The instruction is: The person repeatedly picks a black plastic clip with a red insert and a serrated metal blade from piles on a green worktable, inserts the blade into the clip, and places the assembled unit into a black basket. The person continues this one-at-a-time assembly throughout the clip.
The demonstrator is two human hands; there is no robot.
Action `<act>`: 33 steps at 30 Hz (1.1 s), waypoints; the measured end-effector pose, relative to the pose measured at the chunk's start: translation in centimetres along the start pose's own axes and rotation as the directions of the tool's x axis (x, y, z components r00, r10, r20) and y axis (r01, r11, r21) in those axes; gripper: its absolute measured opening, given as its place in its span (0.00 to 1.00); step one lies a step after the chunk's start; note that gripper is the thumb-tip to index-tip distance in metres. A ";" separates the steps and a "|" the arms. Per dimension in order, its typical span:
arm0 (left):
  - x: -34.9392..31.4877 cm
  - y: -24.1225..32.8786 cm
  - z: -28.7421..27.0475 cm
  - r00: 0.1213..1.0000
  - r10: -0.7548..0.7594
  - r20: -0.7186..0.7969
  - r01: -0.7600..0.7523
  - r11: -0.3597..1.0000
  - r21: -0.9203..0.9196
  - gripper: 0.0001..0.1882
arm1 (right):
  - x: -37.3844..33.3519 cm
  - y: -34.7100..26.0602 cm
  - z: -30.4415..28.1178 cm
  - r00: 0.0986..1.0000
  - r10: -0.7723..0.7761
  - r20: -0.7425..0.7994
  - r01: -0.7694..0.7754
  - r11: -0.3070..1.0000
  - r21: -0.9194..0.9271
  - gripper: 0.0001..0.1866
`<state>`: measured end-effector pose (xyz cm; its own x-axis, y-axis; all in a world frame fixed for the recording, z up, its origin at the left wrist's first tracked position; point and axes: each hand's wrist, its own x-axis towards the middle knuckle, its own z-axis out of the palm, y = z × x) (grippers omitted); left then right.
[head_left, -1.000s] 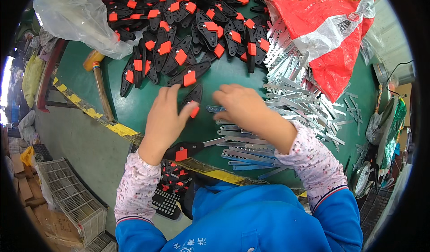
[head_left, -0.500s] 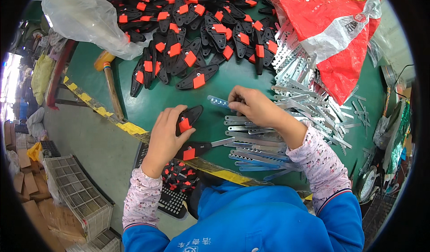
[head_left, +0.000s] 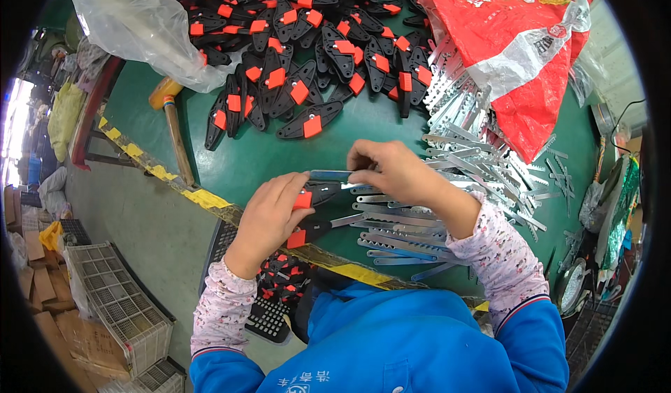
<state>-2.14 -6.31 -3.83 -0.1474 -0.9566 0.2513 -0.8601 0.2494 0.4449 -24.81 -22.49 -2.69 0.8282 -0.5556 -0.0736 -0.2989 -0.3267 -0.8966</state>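
Note:
My left hand (head_left: 265, 217) is closed round a black plastic part with a red tab (head_left: 323, 194), and the fingers cover much of it. Just above that part, my right hand (head_left: 395, 173) pinches a slim notched metal strip (head_left: 326, 176) by its right end. The strip's left end meets my left fingertips; whether it touches the plastic part I cannot tell. Below my left hand, another black part (head_left: 318, 228) with a red tab lies at the table edge, a metal strip reaching out of it to the right.
Black parts with red tabs (head_left: 307, 122) are heaped at the back. Loose metal strips (head_left: 402, 231) lie right, spilling from a red bag (head_left: 531, 106). A mallet (head_left: 176, 134) and a clear plastic bag (head_left: 133, 26) are on the left. Striped tape (head_left: 210, 201) marks the green table's edge.
My right hand has brought the strip left and slightly down, to my left fingertips. My left hand has shifted right and turned the black part, hiding more of its red tab.

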 end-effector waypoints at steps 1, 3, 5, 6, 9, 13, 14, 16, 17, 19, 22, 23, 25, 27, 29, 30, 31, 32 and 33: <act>-0.4 -0.3 -0.1 1.000 -0.024 0.000 0.024 1.000 -0.008 0.34 | -0.1 -0.3 -0.9 0.999 0.037 0.028 -0.033 0.994 -0.108 0.10; -0.8 -0.8 -0.3 0.998 -0.064 0.001 0.064 0.998 -0.027 0.34 | -0.3 0.0 -1.2 0.995 0.094 0.024 -0.090 0.987 -0.132 0.10; -0.6 -0.5 -0.4 0.999 -0.036 0.007 0.036 0.999 -0.031 0.33 | -0.4 0.4 -0.6 1.000 0.025 0.001 -0.024 0.987 -0.158 0.09; -0.4 -0.4 -0.4 1.000 -0.022 0.011 0.023 0.999 -0.034 0.33 | -0.4 0.6 -0.1 0.999 -0.003 -0.032 -0.002 0.988 -0.153 0.09; -0.6 -0.6 -0.4 0.998 -0.063 0.008 0.063 0.994 -0.085 0.33 | -0.3 0.5 0.6 0.992 -0.076 -0.101 0.060 0.987 -0.148 0.10; -0.6 -0.3 -0.9 0.998 -0.069 0.008 0.069 0.993 -0.095 0.32 | -0.6 0.3 1.0 0.982 -0.135 -0.134 0.114 0.981 -0.156 0.11; -0.6 -0.3 -0.8 0.997 -0.073 0.025 0.075 0.990 -0.116 0.32 | -0.7 0.3 1.1 0.978 -0.147 -0.148 0.124 0.980 -0.154 0.11; -0.3 -0.1 -0.6 0.999 -0.036 0.037 0.041 0.988 -0.150 0.32 | -1.1 -0.1 2.0 0.987 -0.135 -0.085 0.124 0.984 -0.125 0.10; -0.3 0.2 -0.5 1.000 -0.001 0.031 0.006 0.987 -0.160 0.32 | -1.1 -0.4 2.4 0.990 -0.132 -0.048 0.126 0.986 -0.109 0.10; 0.2 0.5 -0.5 0.999 0.029 0.017 -0.025 0.981 -0.191 0.30 | -1.0 -0.9 2.4 0.997 -0.064 -0.053 0.061 0.996 -0.061 0.10; 1.0 1.0 -1.0 0.994 -0.053 0.092 0.069 0.979 -0.190 0.29 | -0.6 -0.7 2.6 0.992 -0.071 -0.102 0.068 0.997 -0.032 0.09; 0.9 0.9 -0.8 0.991 -0.082 0.105 0.099 0.982 -0.160 0.29 | -0.7 -0.9 2.5 0.994 -0.036 -0.100 0.035 0.999 -0.005 0.09; 0.7 0.7 -0.4 0.981 -0.142 0.129 0.155 0.983 -0.100 0.29 | -0.7 -0.6 2.3 0.996 -0.013 -0.091 0.014 1.000 0.001 0.10; 0.8 0.1 -0.8 0.988 -0.031 0.149 0.036 0.999 -0.032 0.29 | -1.0 0.3 1.9 0.996 -0.032 -0.080 0.028 0.999 -0.043 0.11; 1.2 -0.3 -1.3 0.985 -0.008 0.173 0.008 1.000 -0.002 0.26 | -0.6 0.6 1.0 0.985 0.004 -0.175 -0.023 0.994 -0.108 0.10; 1.6 -1.0 -0.9 0.989 -0.032 0.145 0.037 0.999 -0.032 0.26 | -0.3 0.7 0.7 0.975 0.018 -0.221 -0.049 0.989 -0.139 0.10; 2.4 -2.1 -0.2 0.991 -0.057 0.118 0.065 0.996 -0.062 0.26 | -0.3 0.9 0.5 0.968 -0.008 -0.251 -0.034 0.986 -0.161 0.10; 3.2 -3.1 0.1 0.992 -0.090 0.092 0.098 0.991 -0.088 0.26 | -0.1 0.7 0.5 0.969 -0.012 -0.246 -0.026 0.989 -0.148 0.10; 4.7 -3.5 0.6 0.998 -0.070 0.000 0.070 0.997 -0.017 0.27 | 0.1 0.4 0.3 0.970 -0.013 -0.244 -0.022 0.990 -0.140 0.10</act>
<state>-0.14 -11.81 -4.73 -0.0873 -0.9717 0.2195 -0.8600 0.1848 0.4756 -24.71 -22.40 -3.17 0.6915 -0.7209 0.0470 -0.3802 -0.4184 -0.8249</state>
